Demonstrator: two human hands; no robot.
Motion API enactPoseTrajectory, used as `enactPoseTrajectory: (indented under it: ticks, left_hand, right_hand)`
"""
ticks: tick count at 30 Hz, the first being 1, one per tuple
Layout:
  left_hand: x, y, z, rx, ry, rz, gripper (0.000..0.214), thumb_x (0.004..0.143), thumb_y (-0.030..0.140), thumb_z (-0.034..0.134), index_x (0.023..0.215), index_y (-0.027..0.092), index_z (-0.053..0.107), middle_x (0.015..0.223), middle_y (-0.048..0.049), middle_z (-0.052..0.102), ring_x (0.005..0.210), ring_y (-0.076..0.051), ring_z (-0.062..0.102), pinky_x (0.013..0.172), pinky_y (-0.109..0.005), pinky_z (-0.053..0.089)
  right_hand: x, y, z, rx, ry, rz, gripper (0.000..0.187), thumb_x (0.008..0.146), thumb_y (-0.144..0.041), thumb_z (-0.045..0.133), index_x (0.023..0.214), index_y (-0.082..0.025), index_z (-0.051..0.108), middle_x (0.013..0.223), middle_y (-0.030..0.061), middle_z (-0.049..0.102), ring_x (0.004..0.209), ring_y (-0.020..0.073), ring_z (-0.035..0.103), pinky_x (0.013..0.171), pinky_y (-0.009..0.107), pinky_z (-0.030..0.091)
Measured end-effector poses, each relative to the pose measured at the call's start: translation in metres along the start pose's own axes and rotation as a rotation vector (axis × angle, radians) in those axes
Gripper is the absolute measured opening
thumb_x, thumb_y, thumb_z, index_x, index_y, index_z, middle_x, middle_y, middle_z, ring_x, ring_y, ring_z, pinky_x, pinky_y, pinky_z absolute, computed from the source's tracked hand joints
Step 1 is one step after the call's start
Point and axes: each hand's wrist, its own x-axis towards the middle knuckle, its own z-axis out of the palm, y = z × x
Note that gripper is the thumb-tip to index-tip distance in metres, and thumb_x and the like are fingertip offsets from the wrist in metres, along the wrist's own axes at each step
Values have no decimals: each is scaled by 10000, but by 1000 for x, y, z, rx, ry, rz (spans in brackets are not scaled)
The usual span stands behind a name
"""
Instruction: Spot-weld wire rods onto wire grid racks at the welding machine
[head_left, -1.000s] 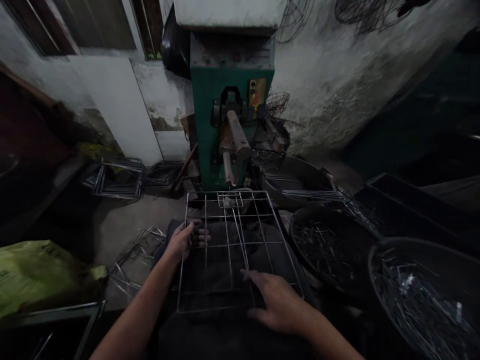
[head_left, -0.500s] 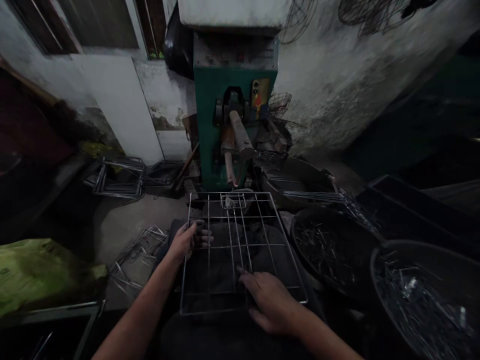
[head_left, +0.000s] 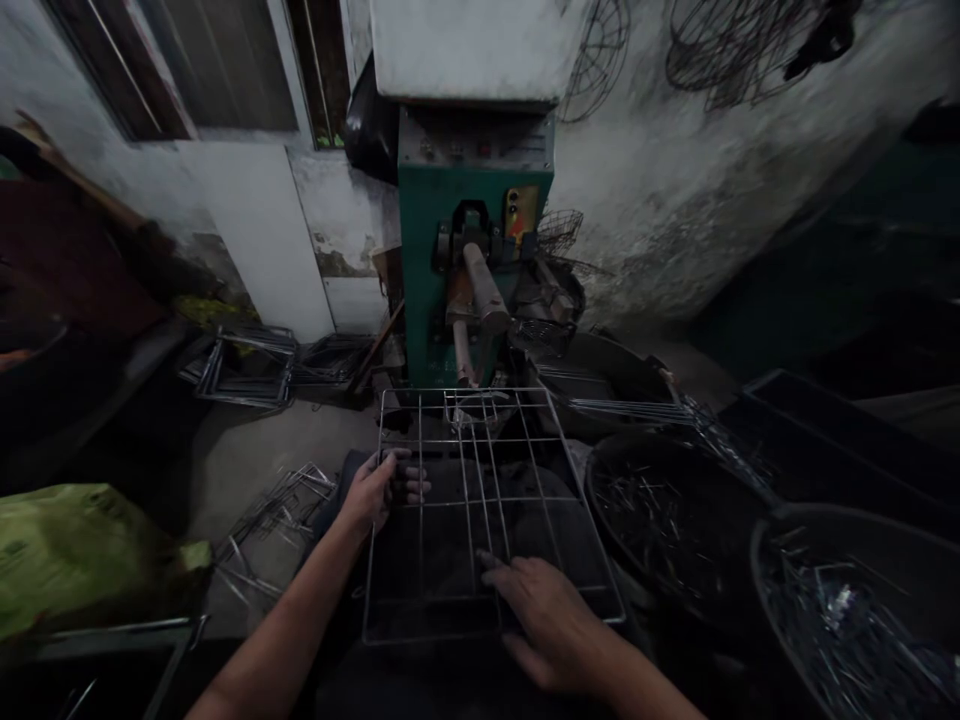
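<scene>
A square wire grid rack (head_left: 525,490) lies flat in front of me, its far edge under the arm of a green welding machine (head_left: 472,240). My left hand (head_left: 379,490) is closed round the rack's left edge, fingers curled under the wire. Flat on the near right part of the rack rests my right hand (head_left: 547,615), its fingers stretched over the wires and its fingertips on a loose-looking rod near the middle.
Two dark round tubs of short metal rods (head_left: 660,500) (head_left: 847,610) stand at my right. More wire racks (head_left: 240,365) lie on the floor at the left, with loose wires (head_left: 277,510) nearer. A green bag (head_left: 82,550) sits at the near left.
The rack has moved slightly away toward the machine. My right hand has slid a little nearer along it. My left hand keeps its grip.
</scene>
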Motion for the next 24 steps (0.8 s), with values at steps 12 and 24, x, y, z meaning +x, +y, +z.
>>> enactPoseTrajectory:
  ticks: [12, 24]
  left_hand:
    - [8, 7, 5, -17, -17, 31, 342, 772, 340, 659, 998, 128, 514, 721, -112, 678, 624, -248, 678, 508, -317, 534]
    - [51, 18, 17, -20, -58, 99, 355, 772, 343, 649, 1013, 125, 506, 750, -118, 684, 636, -250, 679, 517, -331, 541]
  right_hand:
    - [2, 2, -13, -37, 41, -7, 555, 711, -240, 546, 1254, -142, 488, 1184, 122, 578, 1041, 265, 511, 933, 399, 389]
    - [29, 24, -49, -95, 56, 8, 553, 754, -247, 546, 1291, -142, 471, 1351, 115, 484, 1120, 279, 475, 975, 420, 367]
